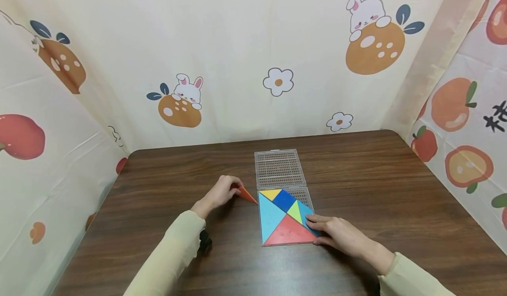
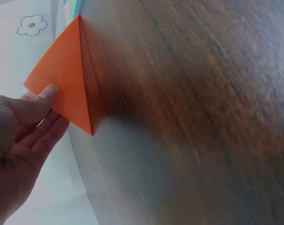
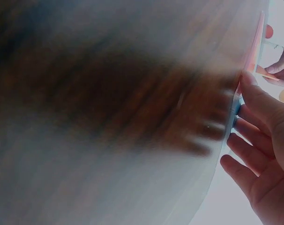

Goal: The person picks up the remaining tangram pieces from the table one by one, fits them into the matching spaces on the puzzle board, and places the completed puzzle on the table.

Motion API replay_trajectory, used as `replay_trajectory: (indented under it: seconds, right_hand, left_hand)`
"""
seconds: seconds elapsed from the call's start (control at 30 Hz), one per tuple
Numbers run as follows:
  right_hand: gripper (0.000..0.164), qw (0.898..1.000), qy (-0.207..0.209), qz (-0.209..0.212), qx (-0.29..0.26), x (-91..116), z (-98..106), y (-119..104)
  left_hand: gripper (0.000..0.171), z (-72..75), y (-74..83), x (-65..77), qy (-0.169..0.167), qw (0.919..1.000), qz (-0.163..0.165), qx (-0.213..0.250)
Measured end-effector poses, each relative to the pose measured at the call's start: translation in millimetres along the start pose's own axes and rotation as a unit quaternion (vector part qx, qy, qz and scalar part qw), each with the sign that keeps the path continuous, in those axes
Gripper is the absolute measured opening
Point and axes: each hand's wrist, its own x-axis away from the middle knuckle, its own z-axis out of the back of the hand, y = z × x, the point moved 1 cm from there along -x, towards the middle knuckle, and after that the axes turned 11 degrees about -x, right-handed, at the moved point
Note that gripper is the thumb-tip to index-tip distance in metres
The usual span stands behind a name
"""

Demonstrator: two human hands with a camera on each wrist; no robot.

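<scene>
My left hand (image 1: 222,191) pinches an orange triangular tangram piece (image 2: 62,77) between thumb and fingers, just left of a clear plastic case. One point of the piece reaches toward the case's left edge. In the case's near half lie a light-blue triangle (image 1: 270,217), a red triangle (image 1: 289,232), a yellow piece (image 1: 271,194), a dark-blue square (image 1: 284,200), a lime triangle (image 1: 295,212) and a blue piece (image 1: 304,210) along the right side. My right hand (image 1: 342,235) rests its fairly straight fingers on that blue piece, with the thumb at the case's near right corner.
The case's hinged lid (image 1: 280,169), with a grid pattern, lies open flat behind the pieces. A bare part of the near half (image 1: 302,195) shows at its far right corner. All stands on a brown wooden table (image 1: 166,173), with a printed curtain (image 1: 237,36) behind.
</scene>
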Motion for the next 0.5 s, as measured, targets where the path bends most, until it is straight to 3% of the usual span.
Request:
replay_trajectory:
  seconds: [0.5]
  right_hand:
    - [0.042,1.0,0.002,-0.002,0.001,0.3,0.3,-0.5]
  left_hand:
    - [0.008,-4.1,-5.9,0.2,0.023,0.9982,0.022,0.052]
